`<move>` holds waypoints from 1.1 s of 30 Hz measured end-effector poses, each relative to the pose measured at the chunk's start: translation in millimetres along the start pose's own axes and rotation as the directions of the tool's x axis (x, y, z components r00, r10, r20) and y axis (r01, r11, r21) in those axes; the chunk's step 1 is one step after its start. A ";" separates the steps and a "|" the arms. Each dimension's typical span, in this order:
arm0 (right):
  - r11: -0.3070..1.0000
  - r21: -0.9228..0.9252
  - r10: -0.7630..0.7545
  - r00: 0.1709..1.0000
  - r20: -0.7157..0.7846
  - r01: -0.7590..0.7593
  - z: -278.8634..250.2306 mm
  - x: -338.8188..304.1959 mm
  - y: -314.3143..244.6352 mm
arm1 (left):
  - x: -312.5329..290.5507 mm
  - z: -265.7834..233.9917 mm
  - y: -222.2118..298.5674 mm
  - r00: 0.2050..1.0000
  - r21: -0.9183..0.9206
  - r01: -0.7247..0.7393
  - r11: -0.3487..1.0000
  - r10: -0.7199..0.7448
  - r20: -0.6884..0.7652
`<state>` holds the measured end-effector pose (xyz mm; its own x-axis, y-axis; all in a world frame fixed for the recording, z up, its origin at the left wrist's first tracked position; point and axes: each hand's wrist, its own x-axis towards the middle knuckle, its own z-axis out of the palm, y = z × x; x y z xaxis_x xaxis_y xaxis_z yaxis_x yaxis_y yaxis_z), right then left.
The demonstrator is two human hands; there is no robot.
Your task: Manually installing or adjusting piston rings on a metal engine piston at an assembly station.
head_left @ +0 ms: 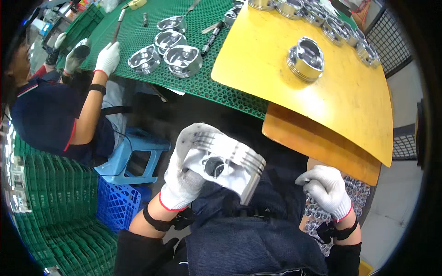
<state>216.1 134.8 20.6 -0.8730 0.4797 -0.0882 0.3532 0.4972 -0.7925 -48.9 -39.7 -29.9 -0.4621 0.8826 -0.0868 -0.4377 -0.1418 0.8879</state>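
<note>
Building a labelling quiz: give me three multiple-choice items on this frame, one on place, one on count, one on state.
1. Where does the lone piston stand?
A. yellow board
B. green mat
C. blue stool

2. How many pistons lie grouped on the green mat in front of the co-worker?
A. one
B. four
C. nine

3. What is the left hand doing?
A. hanging free
B. gripping a piston
C. holding a file

Answers:
1 A, it sits alone on the yellow board.
2 B, four sit together there.
3 B, its gloved fingers wrap the held piston, while the right hand is off it.
</note>
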 end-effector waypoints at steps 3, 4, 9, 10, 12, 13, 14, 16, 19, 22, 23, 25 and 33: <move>1.000 -0.029 -0.010 1.000 -0.006 0.010 0.7 9.3 -9.4 | 10.9 8.4 9.3 0.980 -0.294 -0.139 0.946 0.174 0.098; 0.999 -0.045 -0.018 1.000 -0.007 0.017 0.3 13.2 -13.0 | 12.9 7.4 13.2 0.965 -0.157 -0.216 0.964 0.236 0.118; 0.955 -0.264 -0.160 0.984 -0.082 0.134 3.8 38.6 -34.3 | 19.6 -9.1 19.0 0.863 0.048 -0.496 0.867 0.486 0.135; 0.944 -0.296 -0.176 0.981 -0.085 0.144 2.3 44.2 -41.0 | 20.1 -12.4 19.9 0.835 0.071 -0.544 0.836 0.531 0.147; 0.921 -0.349 -0.211 0.974 -0.079 0.171 -0.5 56.6 -52.9 | 22.1 -24.1 21.7 0.764 0.127 -0.642 0.756 0.617 0.189; 0.913 -0.369 -0.224 0.970 -0.098 0.174 0.0 64.1 -57.7 | 22.8 -29.4 22.7 0.746 0.119 -0.663 0.739 0.641 0.179; 0.903 -0.394 -0.236 0.964 -0.122 0.172 0.1 70.3 -64.8 | 21.3 -31.3 23.3 0.777 0.079 -0.627 0.775 0.614 0.139; 0.875 -0.464 -0.225 0.965 -0.137 0.139 -3.5 83.1 -81.5 | 17.5 -32.0 23.4 0.863 -0.059 -0.503 0.862 0.504 0.002; 0.851 -0.502 -0.271 0.948 -0.169 0.154 -8.5 110.5 -103.2 | 13.5 -47.6 18.6 0.903 0.120 -0.317 0.941 0.339 -0.265; 0.976 -0.218 -0.042 0.989 -0.142 0.010 -12.9 145.9 -120.4 | 13.7 -56.5 15.0 0.931 -0.352 -0.354 0.867 0.288 -0.226; 0.990 -0.120 0.064 0.989 -0.131 -0.080 -12.7 158.7 -130.8 | 13.5 -63.2 17.8 0.958 -0.489 -0.283 0.825 0.225 -0.175; 0.984 0.013 0.178 0.981 -0.076 -0.177 -10.0 189.3 -141.3 | 13.4 -74.9 21.0 0.982 -0.644 -0.187 0.741 0.156 -0.105; 0.874 -0.426 0.257 0.967 -0.001 -0.233 26.2 324.8 -125.9 | 11.5 -110.5 20.8 0.869 -0.291 -0.480 0.828 0.405 -0.284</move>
<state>-120.8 209.1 76.0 -0.7527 0.5922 -0.2877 0.6552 0.6311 -0.4153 -148.5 -82.0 -62.4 -0.7978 0.5825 0.1554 -0.3645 -0.6713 0.6453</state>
